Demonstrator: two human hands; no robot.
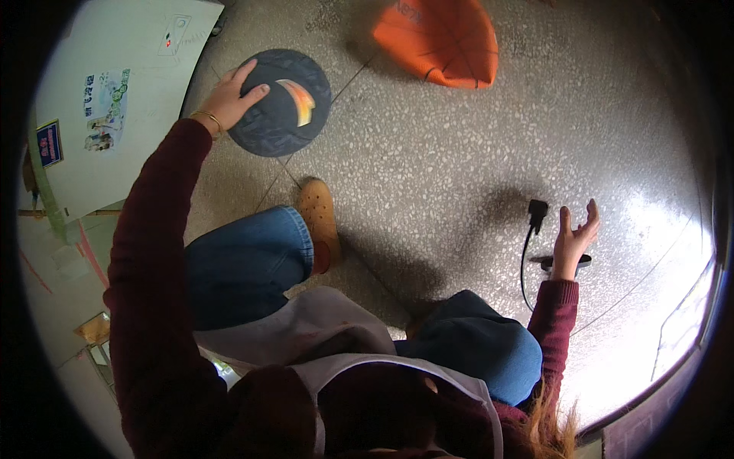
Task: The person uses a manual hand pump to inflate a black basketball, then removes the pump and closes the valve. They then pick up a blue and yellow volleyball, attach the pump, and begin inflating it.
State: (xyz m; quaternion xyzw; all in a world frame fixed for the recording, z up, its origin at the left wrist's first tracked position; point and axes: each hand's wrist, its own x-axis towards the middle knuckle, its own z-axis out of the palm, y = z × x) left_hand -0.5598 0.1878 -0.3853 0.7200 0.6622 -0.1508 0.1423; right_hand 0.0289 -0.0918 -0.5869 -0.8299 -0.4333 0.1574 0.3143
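Note:
My left hand (232, 97) lies palm down on a round black seat or cushion (269, 135), thumb spread toward its middle. An orange and yellow patch (298, 103) shows on its top. My right hand (575, 238) is raised over the floor, fingers apart and holding nothing. Just left of it lies a black plug (538, 211) with a black cord (522, 269) that runs behind my right forearm. Around or behind the right wrist is a black band-like object (582, 261); my wrist partly hides it, so whether it is worn cannot be told.
Beyond the black seat, an orange thing with basketball lines (450, 49) stands on the speckled terrazzo floor (413, 149). A white chest freezer (143, 103) with stickers bears on the left side. My tan clog (318, 209) is below the seat. Bright light covers the floor at right.

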